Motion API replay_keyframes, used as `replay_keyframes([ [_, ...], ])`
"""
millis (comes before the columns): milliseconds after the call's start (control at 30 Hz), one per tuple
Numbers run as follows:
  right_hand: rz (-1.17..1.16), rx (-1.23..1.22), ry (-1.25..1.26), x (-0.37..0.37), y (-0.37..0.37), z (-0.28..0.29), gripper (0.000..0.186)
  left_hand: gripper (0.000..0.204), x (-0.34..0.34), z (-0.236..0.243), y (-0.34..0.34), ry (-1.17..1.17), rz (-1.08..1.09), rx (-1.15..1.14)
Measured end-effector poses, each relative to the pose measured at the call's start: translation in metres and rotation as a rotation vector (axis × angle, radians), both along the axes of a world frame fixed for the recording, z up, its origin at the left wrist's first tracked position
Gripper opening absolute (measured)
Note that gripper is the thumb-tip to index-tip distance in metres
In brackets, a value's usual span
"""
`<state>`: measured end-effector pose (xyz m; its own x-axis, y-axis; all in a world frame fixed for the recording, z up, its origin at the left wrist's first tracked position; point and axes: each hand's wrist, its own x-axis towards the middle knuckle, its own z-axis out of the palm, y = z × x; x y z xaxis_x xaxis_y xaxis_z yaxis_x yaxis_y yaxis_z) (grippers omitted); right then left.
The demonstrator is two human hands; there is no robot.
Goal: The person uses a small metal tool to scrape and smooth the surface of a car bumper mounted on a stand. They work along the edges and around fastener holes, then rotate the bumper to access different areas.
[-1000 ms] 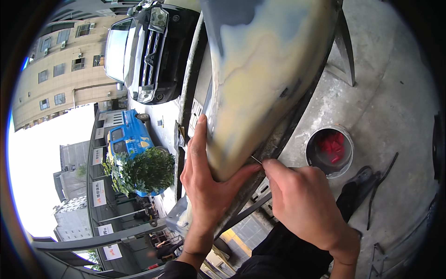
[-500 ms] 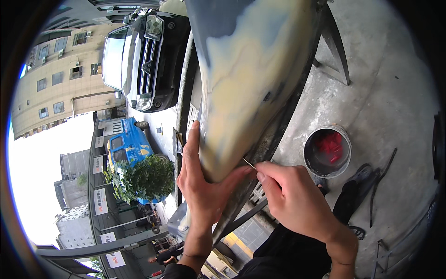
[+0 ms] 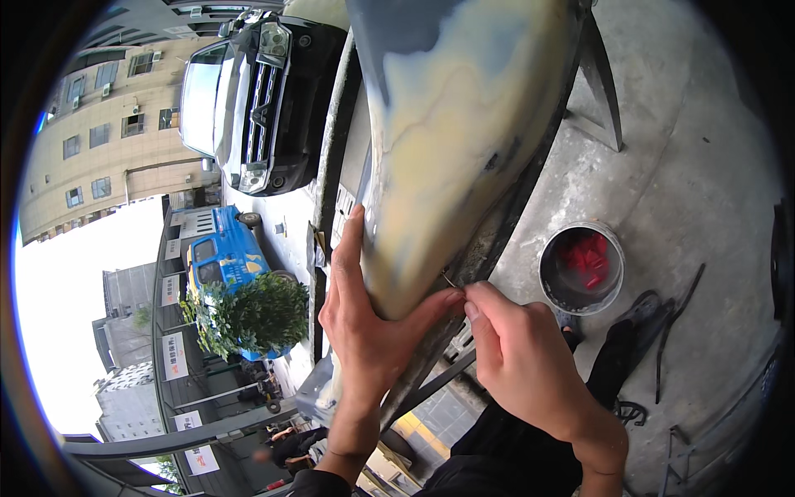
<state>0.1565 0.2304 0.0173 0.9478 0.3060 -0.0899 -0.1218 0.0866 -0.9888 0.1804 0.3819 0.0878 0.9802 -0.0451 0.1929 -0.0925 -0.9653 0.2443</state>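
A long car body panel (image 3: 451,157), patched in yellowish filler and dark grey, runs from the top of the view down to a narrow rounded end. My left hand (image 3: 364,323) straddles that end, with the index finger along its left edge and the thumb stretched across to its right side. Just right of the thumb tip, my right hand (image 3: 526,356) pinches a thin metal sliver (image 3: 450,282) between thumb and forefinger. Only the sliver's tip shows, pointing at the panel's lower right edge; whether it touches is hard to see.
A bucket (image 3: 581,269) with red pieces in it stands on the concrete floor at right. A dark stand leg (image 3: 600,83) sits under the panel. At left are a dark car (image 3: 277,108), a blue vehicle (image 3: 224,248) and a leafy bush (image 3: 252,315). A person (image 3: 294,447) appears lower left.
The panel appears slightly farther right. My right fingers have shifted a little along its edge, and less of the metal sliver shows. My left hand keeps its hold.
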Motion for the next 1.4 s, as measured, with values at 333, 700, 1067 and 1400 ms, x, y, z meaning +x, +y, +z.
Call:
replay_keyframes([
  [333,0.294,1.077,0.903,0.011,-0.006,-0.003,0.018,0.104,0.000,0.000,-0.001,0.031,0.060,-0.029],
  [700,-0.059,0.140,-0.055,0.000,0.008,-0.013,0.021,0.105,0.000,-0.001,0.000,0.015,-0.007,0.014],
  [1067,0.211,1.201,0.879,0.001,0.010,-0.008,0.017,0.099,0.000,0.001,-0.004,0.016,0.039,0.011],
  [1400,-0.004,-0.032,-0.075,0.010,0.001,0.001,0.012,0.104,0.000,0.001,-0.002,0.007,0.002,0.043],
])
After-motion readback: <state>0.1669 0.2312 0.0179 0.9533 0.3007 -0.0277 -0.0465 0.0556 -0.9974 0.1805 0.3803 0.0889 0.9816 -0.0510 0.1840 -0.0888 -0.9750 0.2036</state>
